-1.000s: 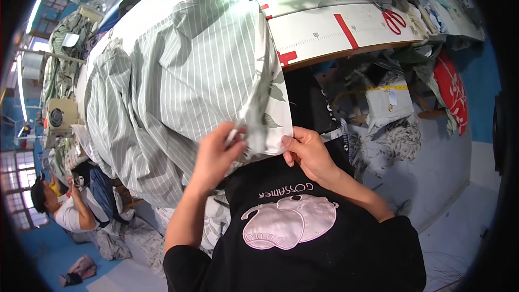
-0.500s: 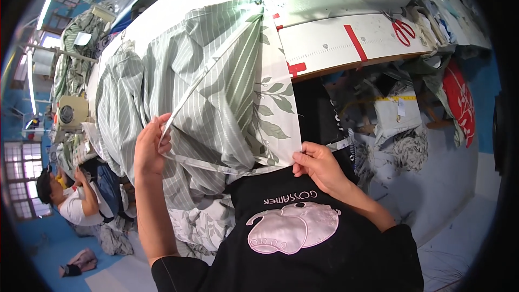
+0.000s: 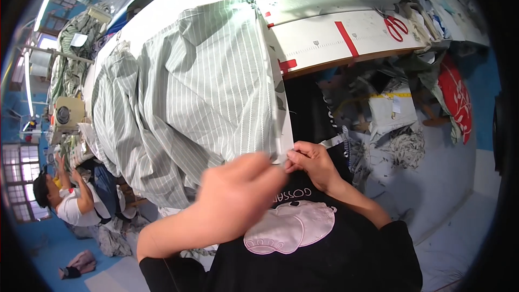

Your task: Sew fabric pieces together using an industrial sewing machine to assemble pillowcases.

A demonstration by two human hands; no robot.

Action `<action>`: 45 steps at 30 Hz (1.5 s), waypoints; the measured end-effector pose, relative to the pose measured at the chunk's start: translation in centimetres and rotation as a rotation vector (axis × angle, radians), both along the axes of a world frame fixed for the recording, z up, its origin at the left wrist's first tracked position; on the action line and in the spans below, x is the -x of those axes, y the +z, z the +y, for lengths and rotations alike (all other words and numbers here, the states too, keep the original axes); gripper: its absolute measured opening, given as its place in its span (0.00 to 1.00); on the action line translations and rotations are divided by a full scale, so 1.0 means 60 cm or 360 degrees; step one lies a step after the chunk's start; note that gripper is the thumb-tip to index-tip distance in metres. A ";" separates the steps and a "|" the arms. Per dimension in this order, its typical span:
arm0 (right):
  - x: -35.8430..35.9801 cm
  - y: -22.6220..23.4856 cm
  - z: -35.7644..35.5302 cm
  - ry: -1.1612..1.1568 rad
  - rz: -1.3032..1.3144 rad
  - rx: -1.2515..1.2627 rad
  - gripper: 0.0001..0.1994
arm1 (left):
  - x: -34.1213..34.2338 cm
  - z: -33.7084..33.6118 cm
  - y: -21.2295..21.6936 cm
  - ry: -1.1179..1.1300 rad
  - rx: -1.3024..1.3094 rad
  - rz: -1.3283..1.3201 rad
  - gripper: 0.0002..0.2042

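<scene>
A grey-green striped fabric (image 3: 211,81) stretches from under the sewing machine's needle area (image 3: 249,1) down toward me. Along its right side shows a narrow strip of white leaf-print fabric (image 3: 281,113), lying beneath it. My right hand (image 3: 313,165) pinches the near corner of the layered fabric between thumb and fingers. Close beside it, my left hand (image 3: 240,192) crosses over in front of my body, its fingers at the same near edge. Motion smears that hand, so its grip on the cloth cannot be made out.
Red-handled scissors (image 3: 396,28) lie on the white sewing table (image 3: 313,40), near red tape marks. Fabric heaps (image 3: 400,143) sit below at the right. A co-worker (image 3: 75,200) works at the left, near another sewing machine (image 3: 68,111).
My left hand has moved right and nearer, beside my right hand. The striped fabric now lies flatter over the leaf-print piece, covering most of it. My right hand keeps its pinch.
</scene>
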State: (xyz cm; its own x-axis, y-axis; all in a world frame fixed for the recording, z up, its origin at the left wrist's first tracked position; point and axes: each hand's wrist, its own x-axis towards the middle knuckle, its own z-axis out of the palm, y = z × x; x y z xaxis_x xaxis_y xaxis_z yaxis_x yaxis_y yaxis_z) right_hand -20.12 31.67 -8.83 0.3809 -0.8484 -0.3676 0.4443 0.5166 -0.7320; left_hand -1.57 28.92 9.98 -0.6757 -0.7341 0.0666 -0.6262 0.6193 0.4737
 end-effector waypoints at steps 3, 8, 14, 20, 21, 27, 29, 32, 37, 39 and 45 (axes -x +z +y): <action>0.000 -0.006 0.006 -0.0045 0.0007 0.0038 0.09 | 0.050 0.003 -0.074 -0.0264 0.0061 -0.0237 0.07; 0.012 -0.006 0.013 -0.0028 0.0091 0.0233 0.10 | 0.054 -0.010 -0.138 -0.0458 0.0059 -0.0453 0.06; 0.017 -0.012 0.019 0.0009 0.0510 0.0412 0.11 | 0.058 -0.015 -0.152 -0.0442 0.0042 -0.0497 0.06; 0.025 -0.011 0.017 0.0138 0.0691 0.0471 0.11 | 0.051 -0.018 -0.165 -0.0407 -0.0146 -0.0401 0.08; 0.025 -0.012 0.018 0.0122 0.0671 0.0478 0.11 | 0.049 -0.020 -0.162 -0.0412 -0.0153 -0.0397 0.08; 0.021 0.000 0.016 0.0084 0.0579 0.0344 0.11 | 0.030 -0.035 -0.132 -0.0480 -0.0217 -0.0289 0.07; 0.021 0.005 0.016 0.0115 0.0631 0.0336 0.11 | 0.028 -0.037 -0.133 -0.0515 -0.0182 -0.0296 0.06; 0.020 0.011 0.017 0.0113 0.0665 0.0345 0.10 | 0.032 -0.043 -0.140 -0.0566 -0.0214 -0.0273 0.06; 0.026 0.018 0.015 0.0185 0.0782 0.0491 0.10 | 0.041 -0.033 -0.158 -0.0516 -0.0420 -0.0421 0.07; 0.035 0.018 0.011 0.0242 0.0835 0.0549 0.11 | 0.048 -0.026 -0.166 -0.0483 -0.0345 -0.0443 0.07; 0.050 0.011 -0.029 -0.0189 0.1457 0.1576 0.15 | 0.049 -0.027 -0.164 -0.0458 -0.0302 -0.0406 0.06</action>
State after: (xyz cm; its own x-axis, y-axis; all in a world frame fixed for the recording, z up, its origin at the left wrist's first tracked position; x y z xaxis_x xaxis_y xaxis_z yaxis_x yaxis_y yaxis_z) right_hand -23.13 29.94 -8.18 0.2373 -0.9130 0.3317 -0.3942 -0.4026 -0.8262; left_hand -4.54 27.28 0.17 -0.8322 -0.4964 -0.2472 -0.5524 0.7029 0.4481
